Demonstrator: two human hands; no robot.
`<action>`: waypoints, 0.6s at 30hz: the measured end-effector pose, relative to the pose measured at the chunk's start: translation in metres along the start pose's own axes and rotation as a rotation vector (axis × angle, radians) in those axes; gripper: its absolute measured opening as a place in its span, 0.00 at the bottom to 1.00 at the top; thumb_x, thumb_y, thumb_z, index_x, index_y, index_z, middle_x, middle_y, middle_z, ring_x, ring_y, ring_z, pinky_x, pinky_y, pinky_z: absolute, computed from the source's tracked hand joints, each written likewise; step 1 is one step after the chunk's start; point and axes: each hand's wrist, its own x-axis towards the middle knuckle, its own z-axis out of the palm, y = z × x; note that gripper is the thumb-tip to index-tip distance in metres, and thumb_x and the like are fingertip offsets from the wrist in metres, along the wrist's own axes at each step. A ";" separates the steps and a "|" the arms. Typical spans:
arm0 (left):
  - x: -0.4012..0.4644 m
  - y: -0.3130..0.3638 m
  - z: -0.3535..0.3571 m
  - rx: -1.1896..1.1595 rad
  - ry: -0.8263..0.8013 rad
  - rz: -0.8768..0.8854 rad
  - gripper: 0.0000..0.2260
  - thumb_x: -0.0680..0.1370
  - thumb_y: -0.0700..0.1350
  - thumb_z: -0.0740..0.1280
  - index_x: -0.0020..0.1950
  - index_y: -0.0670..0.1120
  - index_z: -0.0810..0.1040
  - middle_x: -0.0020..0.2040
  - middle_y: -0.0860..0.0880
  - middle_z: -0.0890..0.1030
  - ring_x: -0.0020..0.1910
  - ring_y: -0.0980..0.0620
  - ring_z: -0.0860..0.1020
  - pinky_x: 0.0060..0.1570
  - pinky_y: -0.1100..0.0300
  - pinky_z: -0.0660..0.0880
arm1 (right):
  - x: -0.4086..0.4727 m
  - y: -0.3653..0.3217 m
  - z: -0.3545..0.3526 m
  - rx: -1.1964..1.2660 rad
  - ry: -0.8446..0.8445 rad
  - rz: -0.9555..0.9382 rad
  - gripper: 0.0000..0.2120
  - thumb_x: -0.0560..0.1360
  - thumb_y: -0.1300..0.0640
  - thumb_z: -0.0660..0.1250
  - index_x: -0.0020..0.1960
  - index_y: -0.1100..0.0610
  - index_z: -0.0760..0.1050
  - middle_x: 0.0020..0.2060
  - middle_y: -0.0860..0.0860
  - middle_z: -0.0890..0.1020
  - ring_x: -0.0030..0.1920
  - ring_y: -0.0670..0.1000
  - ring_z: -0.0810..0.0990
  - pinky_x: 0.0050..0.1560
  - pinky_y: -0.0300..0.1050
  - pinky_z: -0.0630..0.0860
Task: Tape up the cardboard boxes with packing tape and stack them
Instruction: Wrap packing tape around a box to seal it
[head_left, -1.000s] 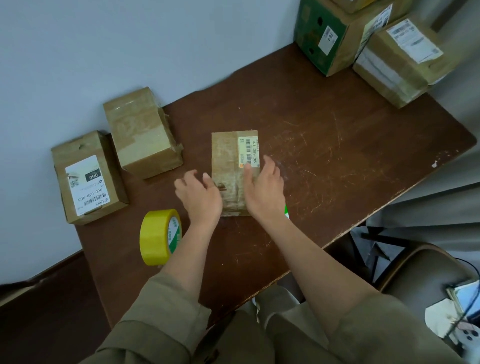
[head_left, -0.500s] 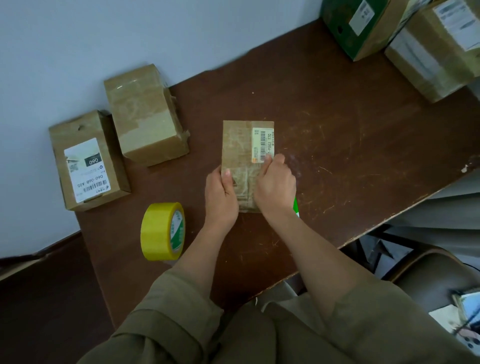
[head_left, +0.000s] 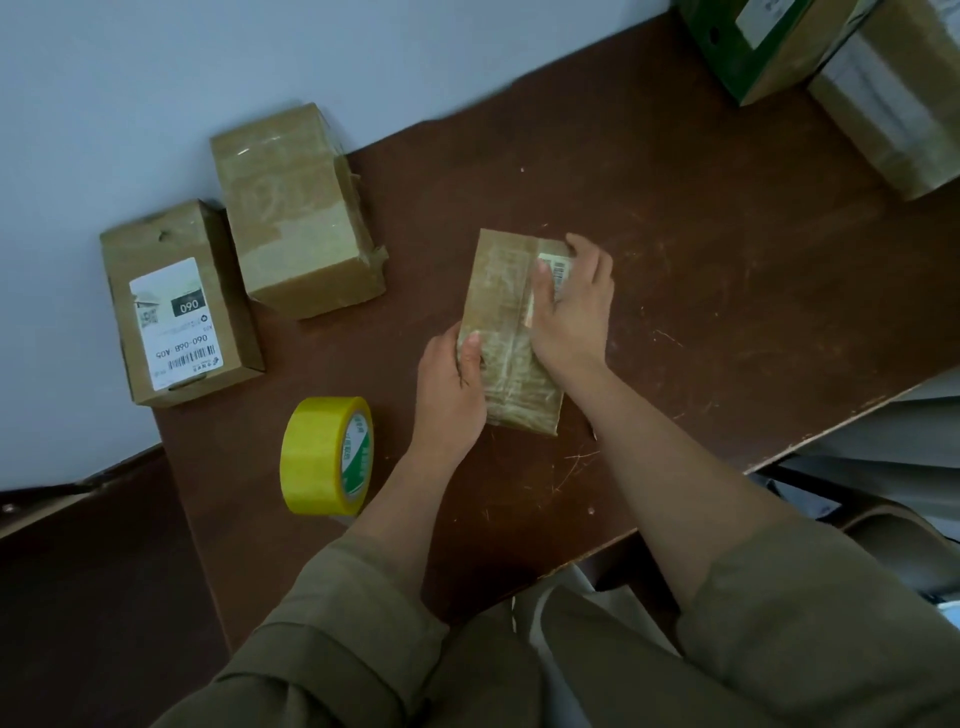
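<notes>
A flat taped cardboard box (head_left: 501, 306) lies in the middle of the brown table (head_left: 701, 270). My left hand (head_left: 449, 387) grips its near left edge, thumb on top. My right hand (head_left: 571, 306) lies over the box's right side, fingers wrapped round the far right edge and covering most of the barcode label. A yellow roll of packing tape (head_left: 324, 462) stands on edge to the left of my left hand. Two more boxes sit at the table's left end: a taped one (head_left: 296, 208) and one with a white label (head_left: 176, 306).
At the far right corner stand a green-sided box (head_left: 753, 47) and a pale taped box (head_left: 893, 98). The wall runs along the table's far side. The table's near edge slants past my right arm, with a chair (head_left: 893, 545) below it.
Both hands closed in from beside the box and took hold of it. My right hand slid further up over the label, and the box has turned slightly.
</notes>
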 end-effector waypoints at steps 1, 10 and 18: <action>0.000 0.003 0.001 -0.007 0.003 -0.015 0.18 0.85 0.51 0.52 0.65 0.45 0.75 0.54 0.52 0.75 0.56 0.57 0.71 0.56 0.63 0.64 | 0.000 -0.001 0.000 0.023 0.034 -0.006 0.18 0.84 0.53 0.57 0.71 0.59 0.67 0.67 0.56 0.72 0.62 0.55 0.73 0.59 0.47 0.71; -0.001 0.014 -0.012 -0.049 -0.027 -0.144 0.19 0.86 0.51 0.50 0.65 0.44 0.76 0.54 0.53 0.75 0.54 0.56 0.73 0.47 0.67 0.64 | -0.015 0.025 -0.055 0.112 -0.044 0.425 0.20 0.78 0.68 0.60 0.67 0.56 0.73 0.60 0.51 0.79 0.59 0.51 0.78 0.51 0.34 0.73; -0.005 0.013 -0.019 -0.169 0.053 -0.375 0.21 0.86 0.53 0.51 0.61 0.42 0.78 0.56 0.46 0.79 0.58 0.47 0.77 0.56 0.55 0.71 | -0.075 0.043 -0.057 -0.265 -0.257 0.459 0.21 0.74 0.56 0.73 0.63 0.53 0.70 0.59 0.51 0.72 0.56 0.54 0.76 0.49 0.53 0.79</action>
